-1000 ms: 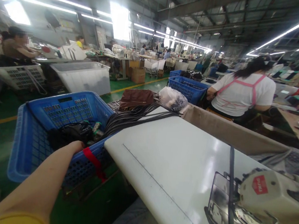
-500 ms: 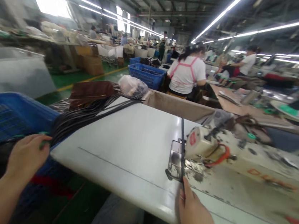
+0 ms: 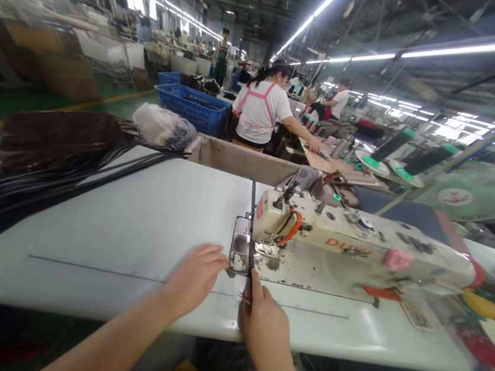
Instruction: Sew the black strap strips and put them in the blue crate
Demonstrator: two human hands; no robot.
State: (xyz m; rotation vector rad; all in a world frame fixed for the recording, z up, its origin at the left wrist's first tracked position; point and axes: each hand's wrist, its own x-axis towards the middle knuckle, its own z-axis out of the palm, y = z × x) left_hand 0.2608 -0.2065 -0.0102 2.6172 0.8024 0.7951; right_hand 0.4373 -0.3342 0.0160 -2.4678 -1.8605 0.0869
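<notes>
A narrow black strap [image 3: 253, 201] runs lengthwise past the needle end of a white sewing machine [image 3: 335, 237] and over the table. My right hand [image 3: 267, 325] is closed around its near end, just in front of the metal plate [image 3: 241, 244]. A small pointed metal piece shows beside the right fingers, too blurred to name. My left hand [image 3: 196, 278] is just left of the plate, back upward, fingers loosely stretched toward the strap and apart from it. Its thumb is hidden.
A bundle of black straps [image 3: 64, 179] lies along the table's left side, by brown material [image 3: 56, 137]. A bagged bundle [image 3: 164, 128] sits beyond it. Behind stand a beige bin [image 3: 241, 160], a blue crate [image 3: 194, 108] and a seated co-worker [image 3: 258, 109]. A fan [image 3: 474, 193] is at right.
My left hand has come from the table's left edge to beside the plate. My right hand still grips the strap. The view has turned right, and the co-worker's arm now reaches right.
</notes>
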